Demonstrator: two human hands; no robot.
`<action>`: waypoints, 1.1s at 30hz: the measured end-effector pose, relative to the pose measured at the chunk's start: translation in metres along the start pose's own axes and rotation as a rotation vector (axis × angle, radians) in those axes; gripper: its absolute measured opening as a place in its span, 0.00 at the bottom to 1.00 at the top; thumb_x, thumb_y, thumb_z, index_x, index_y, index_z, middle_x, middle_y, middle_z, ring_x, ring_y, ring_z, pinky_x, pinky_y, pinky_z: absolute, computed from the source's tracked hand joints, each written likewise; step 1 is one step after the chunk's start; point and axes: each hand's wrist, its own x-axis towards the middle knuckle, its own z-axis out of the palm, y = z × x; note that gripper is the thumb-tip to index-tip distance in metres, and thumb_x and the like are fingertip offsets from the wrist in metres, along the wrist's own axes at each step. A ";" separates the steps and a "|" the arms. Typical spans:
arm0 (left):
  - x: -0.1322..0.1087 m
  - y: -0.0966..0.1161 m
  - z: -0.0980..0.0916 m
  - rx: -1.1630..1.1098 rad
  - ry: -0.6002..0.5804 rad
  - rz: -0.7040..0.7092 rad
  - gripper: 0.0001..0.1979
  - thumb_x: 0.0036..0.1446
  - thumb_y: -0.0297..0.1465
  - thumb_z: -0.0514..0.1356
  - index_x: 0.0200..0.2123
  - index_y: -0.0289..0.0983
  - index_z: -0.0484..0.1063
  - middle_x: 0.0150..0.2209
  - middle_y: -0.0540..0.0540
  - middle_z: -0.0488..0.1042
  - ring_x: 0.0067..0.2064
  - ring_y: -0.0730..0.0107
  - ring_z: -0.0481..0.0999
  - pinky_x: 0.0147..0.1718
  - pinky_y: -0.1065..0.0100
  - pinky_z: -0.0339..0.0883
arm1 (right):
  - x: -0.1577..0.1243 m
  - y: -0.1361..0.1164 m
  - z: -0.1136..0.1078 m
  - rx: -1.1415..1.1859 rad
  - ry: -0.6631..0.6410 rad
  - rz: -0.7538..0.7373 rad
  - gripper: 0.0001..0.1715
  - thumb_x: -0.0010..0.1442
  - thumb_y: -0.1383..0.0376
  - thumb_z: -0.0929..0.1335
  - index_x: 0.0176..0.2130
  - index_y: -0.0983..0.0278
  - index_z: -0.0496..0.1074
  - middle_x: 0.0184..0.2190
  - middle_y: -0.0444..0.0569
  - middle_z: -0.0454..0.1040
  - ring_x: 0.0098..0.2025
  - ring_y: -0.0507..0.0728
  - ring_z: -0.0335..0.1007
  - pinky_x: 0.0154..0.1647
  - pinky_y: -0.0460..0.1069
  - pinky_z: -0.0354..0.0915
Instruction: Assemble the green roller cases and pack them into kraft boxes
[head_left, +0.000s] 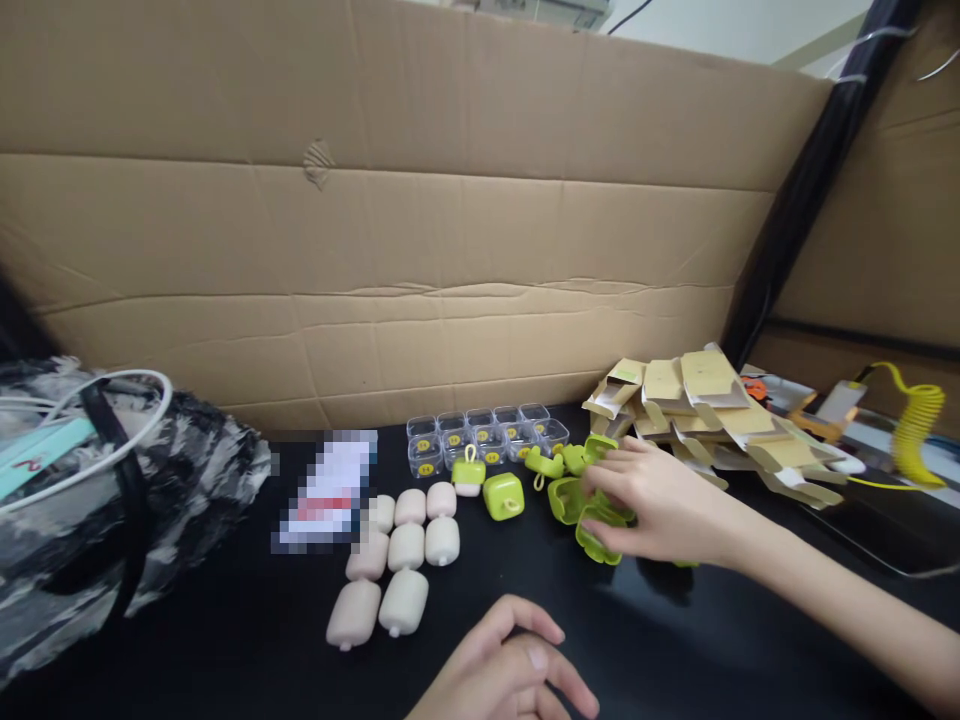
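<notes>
My right hand (645, 500) reaches into a cluster of yellow-green silicone covers, its thumb and fingers closed on one green cover (600, 540). Other green covers (568, 498) lie open around its fingertips. My left hand (517, 665) is at the bottom edge, fingers loosely curved and apart, holding nothing. To its upper left, several small rounded cases (405, 602) in off-white and pale pink stand in rows. Behind them are a pale case with a green looped cap (469, 475) and a green looped cover (504, 497).
Clear plastic boxes (491, 445) with yellow round labels stand in two rows at the back. Flattened cardboard boxes (697, 400) pile up at right, near a yellow coiled cord (911, 430). A patterned bag (187, 470) lies left, beside a blurred packet (326, 490). Cardboard (420, 240) walls the back.
</notes>
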 end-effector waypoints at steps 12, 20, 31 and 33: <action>0.007 -0.010 -0.007 -0.081 -0.135 0.007 0.28 0.48 0.45 0.67 0.50 0.39 0.69 0.40 0.45 0.80 0.36 0.66 0.82 0.42 0.64 0.64 | -0.018 -0.062 0.029 0.565 -0.044 0.111 0.11 0.50 0.73 0.65 0.35 0.61 0.64 0.20 0.36 0.67 0.23 0.49 0.65 0.25 0.42 0.59; 0.000 -0.006 -0.001 -0.132 -0.085 0.014 0.24 0.47 0.40 0.69 0.46 0.34 0.72 0.38 0.37 0.81 0.29 0.68 0.79 0.32 0.68 0.60 | 0.036 -0.054 0.016 0.156 0.095 -0.227 0.13 0.66 0.67 0.60 0.46 0.63 0.70 0.36 0.51 0.75 0.36 0.57 0.70 0.38 0.53 0.65; -0.005 -0.009 0.003 0.128 -0.036 0.076 0.16 0.45 0.37 0.69 0.32 0.32 0.74 0.22 0.46 0.77 0.25 0.70 0.75 0.25 0.72 0.59 | 0.061 -0.057 0.046 0.169 0.021 -0.504 0.04 0.63 0.69 0.64 0.39 0.66 0.68 0.44 0.55 0.74 0.48 0.60 0.68 0.49 0.55 0.64; -0.002 -0.011 -0.001 0.077 -0.062 0.109 0.18 0.45 0.40 0.69 0.34 0.32 0.73 0.24 0.43 0.79 0.23 0.71 0.74 0.24 0.73 0.58 | 0.051 -0.051 0.039 0.223 0.076 -0.422 0.07 0.63 0.68 0.64 0.43 0.65 0.66 0.43 0.53 0.74 0.46 0.59 0.68 0.48 0.55 0.65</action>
